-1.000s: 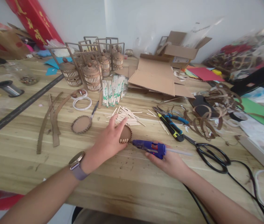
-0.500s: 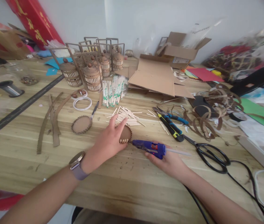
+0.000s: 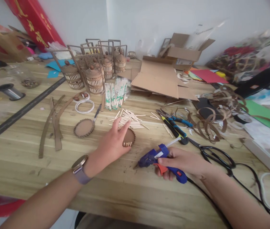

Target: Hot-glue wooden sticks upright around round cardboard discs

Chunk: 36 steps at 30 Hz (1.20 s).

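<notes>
My left hand (image 3: 113,140) rests on the table around a round brown cardboard disc (image 3: 128,137) with a corrugated rim, its thumb at the near edge. The hand covers the disc's left side. A few short pale sticks stand along the near inner rim. In my right hand (image 3: 181,162) is a blue hot glue gun (image 3: 154,156) with an orange trigger, its nozzle pointing down and left, apart from the disc. A clear glue stick juts from its back. Just beyond my left fingers lies a pile of thin wooden sticks (image 3: 131,119).
A second rimmed disc (image 3: 84,128) lies left, beside cardboard strips (image 3: 56,127). Several handled stick lanterns (image 3: 94,78) stand behind. To the right are a utility knife (image 3: 174,128), pliers (image 3: 180,121), black scissors (image 3: 217,157) and curled strips (image 3: 217,111). Flat cardboard (image 3: 157,78) lies at the back.
My right hand has drawn the glue gun away from the disc's rim and turned it, so the nozzle now points down toward the table. My left hand stays at the disc.
</notes>
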{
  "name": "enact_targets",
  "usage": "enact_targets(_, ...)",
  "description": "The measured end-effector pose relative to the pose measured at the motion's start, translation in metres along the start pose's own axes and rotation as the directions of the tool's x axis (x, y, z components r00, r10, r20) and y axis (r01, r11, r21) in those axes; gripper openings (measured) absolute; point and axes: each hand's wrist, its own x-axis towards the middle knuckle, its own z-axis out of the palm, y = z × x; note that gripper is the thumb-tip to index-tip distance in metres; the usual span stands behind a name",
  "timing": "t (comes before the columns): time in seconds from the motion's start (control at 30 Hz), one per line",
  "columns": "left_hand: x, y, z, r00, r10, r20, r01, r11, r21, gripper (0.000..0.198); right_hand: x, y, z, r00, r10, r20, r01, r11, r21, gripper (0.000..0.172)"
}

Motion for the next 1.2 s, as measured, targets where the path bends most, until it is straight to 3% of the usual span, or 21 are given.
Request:
enact_targets(0.1, 0.000, -0.001, 0.001, 1.000, 0.009, -0.005, -0.009, 1.000, -0.001, 0.092, -0.003, -0.005, -0.003, 0.992, 0.018, -0.124, -0.065, 0.920, -0.386, 0.058)
enact_targets(0.17, 0.000, -0.002, 0.001, 1.000, 0.016, -0.006, -0.016, 1.000, -0.005, 0.092, -0.005, -0.014, -0.006, 0.950, -0.062, -0.306, -0.173, 0.713, -0.680, 0.053)
enact_targets(0.23, 0.000, -0.002, 0.002, 1.000, 0.015, -0.002, -0.015, 1.000, -0.007, 0.093, -0.003, -0.028, -0.010, 0.872, -0.197, -0.447, -0.297, 0.514, -0.805, 0.043)
enact_targets(0.27, 0.000, -0.002, 0.002, 1.000, 0.009, 0.001, -0.009, 1.000, -0.007, 0.092, 0.001, -0.036, -0.011, 0.835, -0.265, -0.483, -0.323, 0.476, -0.818, 0.035)
enact_targets(0.37, 0.000, -0.001, 0.000, 1.000, -0.010, 0.011, 0.010, 1.000, -0.003, 0.091, 0.026, -0.057, -0.016, 0.741, -0.451, -0.498, -0.272, 0.475, -0.836, 0.014)
enact_targets(0.43, 0.000, 0.001, -0.002, 1.000, -0.016, 0.018, 0.016, 1.000, -0.001, 0.090, 0.050, -0.064, -0.021, 0.745, -0.477, -0.466, -0.226, 0.477, -0.850, 0.007)
enact_targets(0.6, 0.001, 0.002, -0.002, 1.000, -0.016, 0.023, 0.016, 1.000, -0.008, 0.092, 0.089, -0.061, -0.035, 0.786, -0.447, -0.427, -0.178, 0.498, -0.849, 0.024)
enact_targets(0.83, 0.000, -0.002, 0.001, 1.000, 0.025, -0.001, -0.025, 1.000, -0.007, 0.094, 0.061, -0.057, -0.025, 0.809, -0.484, -0.335, -0.050, 0.510, -0.859, 0.017)
enact_targets(1.0, 0.001, -0.003, -0.002, 1.000, 0.001, 0.029, 0.000, 0.999, -0.033, 0.095, 0.044, -0.060, -0.008, 0.840, -0.529, -0.119, 0.272, 0.600, -0.752, 0.013)
enact_targets(1.07, 0.002, -0.001, -0.005, 0.999, -0.009, 0.046, 0.011, 0.999, -0.042, 0.094, 0.043, -0.061, -0.002, 0.828, -0.559, -0.041, 0.351, 0.575, -0.739, 0.014)
enact_targets(1.2, 0.003, 0.001, -0.010, 0.998, -0.027, 0.063, 0.030, 0.998, -0.049, 0.092, 0.046, -0.059, 0.005, 0.788, -0.616, -0.003, 0.372, 0.480, -0.795, 0.017)
